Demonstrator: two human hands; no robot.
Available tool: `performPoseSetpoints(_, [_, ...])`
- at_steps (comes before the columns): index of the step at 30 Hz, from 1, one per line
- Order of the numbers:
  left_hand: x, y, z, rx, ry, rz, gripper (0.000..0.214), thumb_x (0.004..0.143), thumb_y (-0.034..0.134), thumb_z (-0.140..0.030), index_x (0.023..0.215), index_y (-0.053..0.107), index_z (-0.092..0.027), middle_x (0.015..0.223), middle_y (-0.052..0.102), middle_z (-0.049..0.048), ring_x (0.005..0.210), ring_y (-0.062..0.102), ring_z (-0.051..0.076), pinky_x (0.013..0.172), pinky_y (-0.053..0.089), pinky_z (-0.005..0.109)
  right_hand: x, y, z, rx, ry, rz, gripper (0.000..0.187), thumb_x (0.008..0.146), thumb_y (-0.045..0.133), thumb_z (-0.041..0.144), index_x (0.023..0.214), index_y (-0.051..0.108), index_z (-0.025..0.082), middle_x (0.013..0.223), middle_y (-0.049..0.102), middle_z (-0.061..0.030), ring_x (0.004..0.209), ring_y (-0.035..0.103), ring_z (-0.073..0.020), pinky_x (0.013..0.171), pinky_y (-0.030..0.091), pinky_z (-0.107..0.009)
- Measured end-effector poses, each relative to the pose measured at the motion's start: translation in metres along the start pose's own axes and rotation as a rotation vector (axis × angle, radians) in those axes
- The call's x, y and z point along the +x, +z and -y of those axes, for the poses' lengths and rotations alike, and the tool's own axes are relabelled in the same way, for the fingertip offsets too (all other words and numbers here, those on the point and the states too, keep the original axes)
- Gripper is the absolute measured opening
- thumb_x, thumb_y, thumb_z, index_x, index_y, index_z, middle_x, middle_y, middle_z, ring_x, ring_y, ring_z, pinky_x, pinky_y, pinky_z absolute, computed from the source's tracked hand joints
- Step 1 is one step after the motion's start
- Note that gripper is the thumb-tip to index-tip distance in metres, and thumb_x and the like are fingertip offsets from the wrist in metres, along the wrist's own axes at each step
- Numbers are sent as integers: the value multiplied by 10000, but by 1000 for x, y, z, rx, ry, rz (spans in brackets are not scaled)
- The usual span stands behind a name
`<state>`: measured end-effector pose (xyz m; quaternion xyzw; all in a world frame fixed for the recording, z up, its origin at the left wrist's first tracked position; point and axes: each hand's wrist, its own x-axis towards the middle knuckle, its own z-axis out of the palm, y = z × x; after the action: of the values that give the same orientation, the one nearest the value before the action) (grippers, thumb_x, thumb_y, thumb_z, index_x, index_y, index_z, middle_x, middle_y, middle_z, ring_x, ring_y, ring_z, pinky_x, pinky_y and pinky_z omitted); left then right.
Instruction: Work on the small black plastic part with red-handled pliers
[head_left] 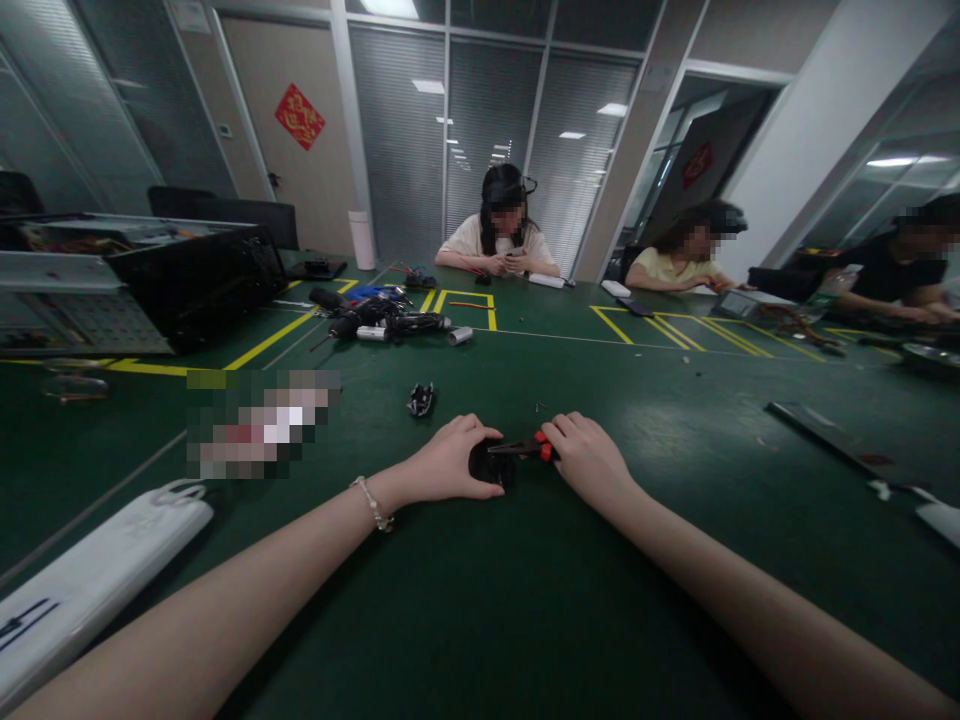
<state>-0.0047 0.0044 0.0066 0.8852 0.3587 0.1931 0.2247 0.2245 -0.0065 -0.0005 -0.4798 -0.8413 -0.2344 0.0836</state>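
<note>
My left hand (454, 462) is closed around a small black part (491, 466), thumb and fingers on its edges, low over the green table. What kind of part it is I cannot make out. My right hand (592, 455) grips the red handles of a pair of pliers (525, 447). The jaws point left and reach onto the black part; whether they pinch it is too dark to tell. Just beyond my left hand lies a small black-and-silver piece (421, 400). Tiny bits, perhaps screws (540, 407), lie past the pliers.
Behind lies a pile of cables and tools (382, 312). An open computer case (142, 285) stands at the left, a white padded object (97, 570) nearer me. A dark flat strip (832, 445) lies right. Several people sit across the green table (480, 620).
</note>
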Motion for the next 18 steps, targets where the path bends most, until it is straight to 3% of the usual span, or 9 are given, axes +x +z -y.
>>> performPoseSetpoints(18, [1,2,2,27,33,-25,654,607,656,-497,1164,457,-217,991,467,53,914,461,235,797,382,354,2,-2,0,3,0,12,285,638,537,79,916,556,138,905,561,-94,839,480,-214,723,386,-326])
